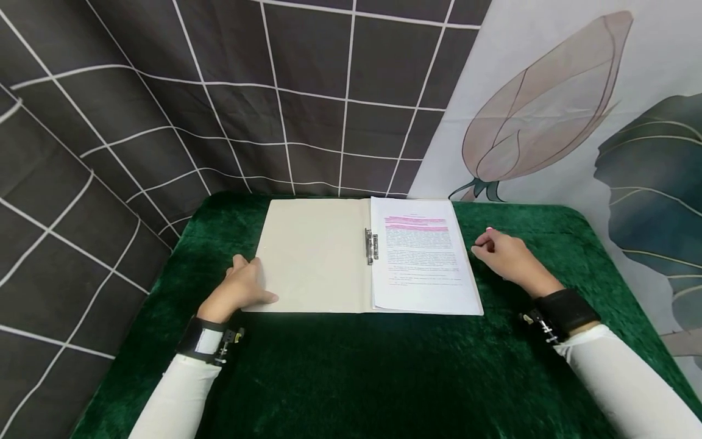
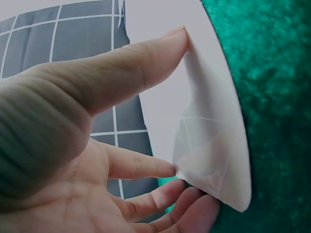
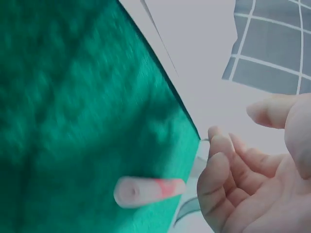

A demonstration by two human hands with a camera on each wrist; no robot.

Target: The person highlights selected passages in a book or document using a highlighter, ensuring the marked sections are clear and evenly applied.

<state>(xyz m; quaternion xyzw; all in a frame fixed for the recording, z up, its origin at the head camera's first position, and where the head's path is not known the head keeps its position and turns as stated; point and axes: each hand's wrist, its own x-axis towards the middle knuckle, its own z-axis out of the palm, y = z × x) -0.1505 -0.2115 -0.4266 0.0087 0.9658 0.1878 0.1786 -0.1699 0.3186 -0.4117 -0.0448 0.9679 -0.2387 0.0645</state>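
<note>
A cream clip folder lies opened flat, its metal clip near the fold. White printed sheets lie on its right side, with pink highlighted lines near the top. My left hand grips the left cover's outer edge. In the left wrist view its thumb presses the inner face while the fingers are at the edge. To the right of the sheets, my right hand hovers, loosely curled around nothing. Just beyond its fingers is a white and pink highlighter, blurred in the right wrist view and mostly hidden in the head view.
Dark green plush cloth covers the table. Behind it and on the left hangs dark grey fabric with a white grid. A pale hanging with a large flower bud is at the back right.
</note>
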